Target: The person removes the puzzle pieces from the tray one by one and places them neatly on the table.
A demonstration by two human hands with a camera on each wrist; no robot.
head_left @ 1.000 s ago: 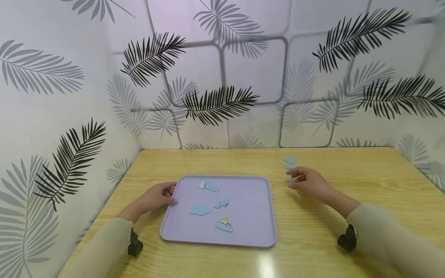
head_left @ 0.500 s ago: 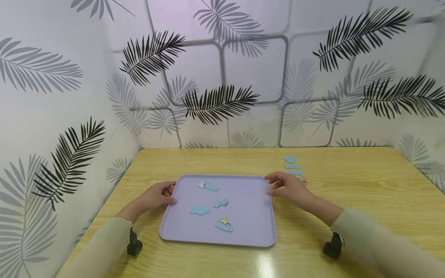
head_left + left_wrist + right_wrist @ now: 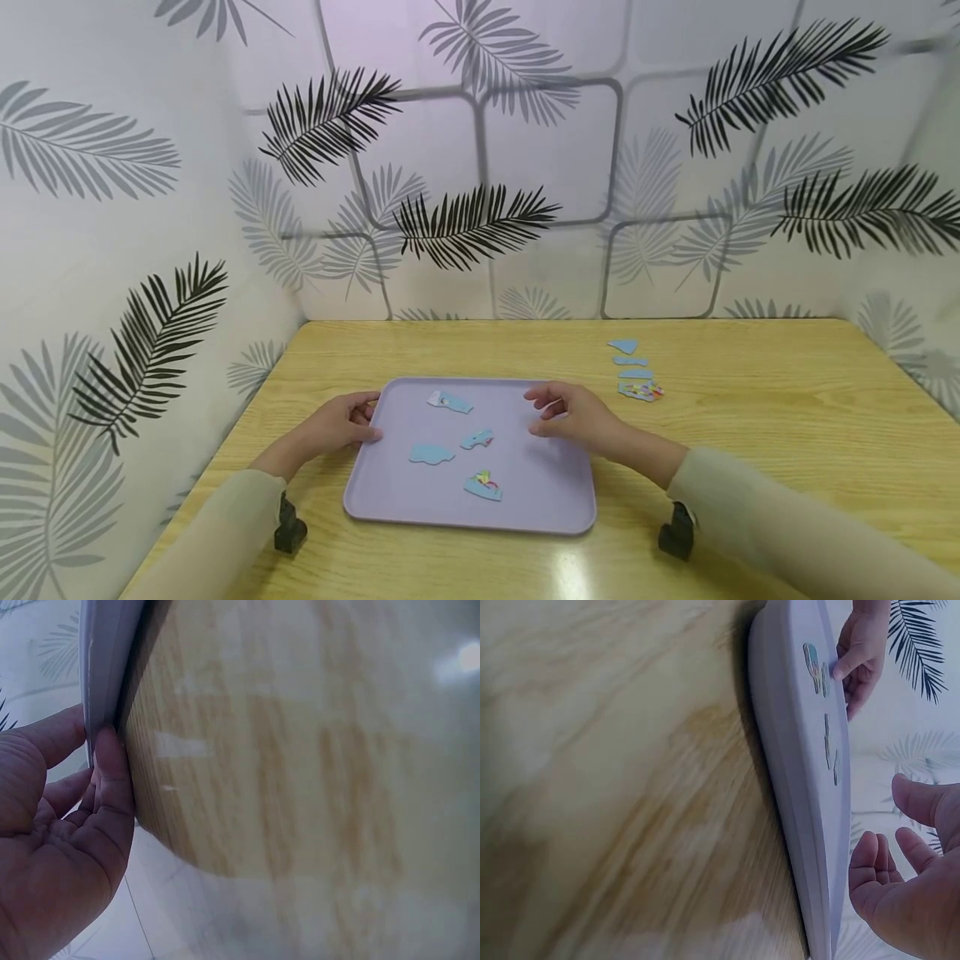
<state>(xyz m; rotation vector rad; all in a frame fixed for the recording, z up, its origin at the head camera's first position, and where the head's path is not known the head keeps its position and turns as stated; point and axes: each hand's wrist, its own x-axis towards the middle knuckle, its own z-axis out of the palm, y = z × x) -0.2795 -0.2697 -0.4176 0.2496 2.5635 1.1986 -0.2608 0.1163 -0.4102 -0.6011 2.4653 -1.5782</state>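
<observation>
A pale purple tray [image 3: 540,508] lies on the table with several light blue puzzle pieces on it. My left hand [image 3: 341,425] grips its left rim; in the left wrist view the thumb and fingers [image 3: 112,772] are on opposite sides of the rim. My right hand [image 3: 577,419] hovers over the tray's right part, fingers loosely bent, with nothing between them in the right wrist view. Nearest to it on the tray are a small piece with a red spot [image 3: 477,438] and a piece with a white end [image 3: 450,402]. A plain blue piece [image 3: 431,453] and a rainbow-coloured piece [image 3: 483,485] lie nearer the front.
Right of the tray, several more pieces lie in a column on the wooden table [image 3: 750,392]. The nearest is a colourful piece [image 3: 641,391]; the farthest is a triangular blue piece [image 3: 623,345]. A patterned wall [image 3: 540,275] stands behind the table.
My right hand has moved left from the column of pieces, across the tray's right rim, to above the tray. The colourful piece it covered now shows on the table. The left hand stays put.
</observation>
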